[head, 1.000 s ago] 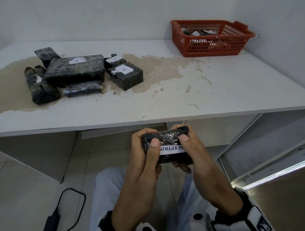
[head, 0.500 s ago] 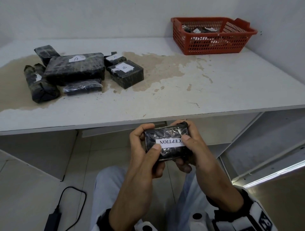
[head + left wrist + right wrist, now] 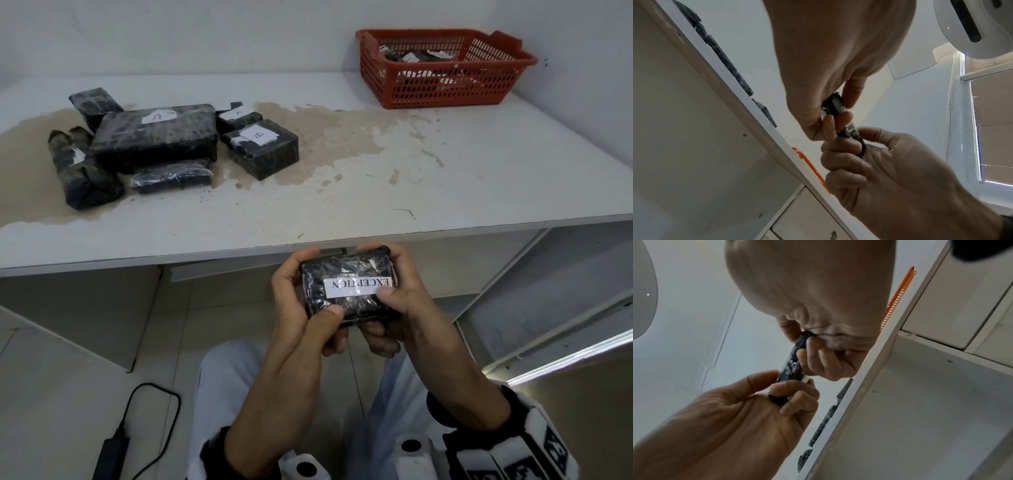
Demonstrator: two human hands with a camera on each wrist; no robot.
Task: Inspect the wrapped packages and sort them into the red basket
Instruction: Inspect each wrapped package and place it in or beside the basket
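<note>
Both hands hold a small black film-wrapped package (image 3: 346,274) below the table's front edge, over my lap. Its white label reads EXCEPTION, upside down to me. My left hand (image 3: 298,308) grips its left end, thumb on the near edge. My right hand (image 3: 407,301) grips the right end, thumb beside the label. In the wrist views the package (image 3: 838,105) (image 3: 793,363) shows edge-on between the fingers. The red basket (image 3: 445,85) stands at the table's far right with several wrapped packages inside. More black packages lie at the left, among them a large one labelled A (image 3: 156,135) and a block labelled B (image 3: 262,147).
The white table (image 3: 376,205) has a wide brown stain across its left and middle. White shelving (image 3: 548,291) stands under it on the right. A black charger with its cable (image 3: 113,448) lies on the tiled floor at the left.
The package has turned a little in my hands. My left thumb has slid down off the label, so the whole word now shows. Both hands keep their hold.
</note>
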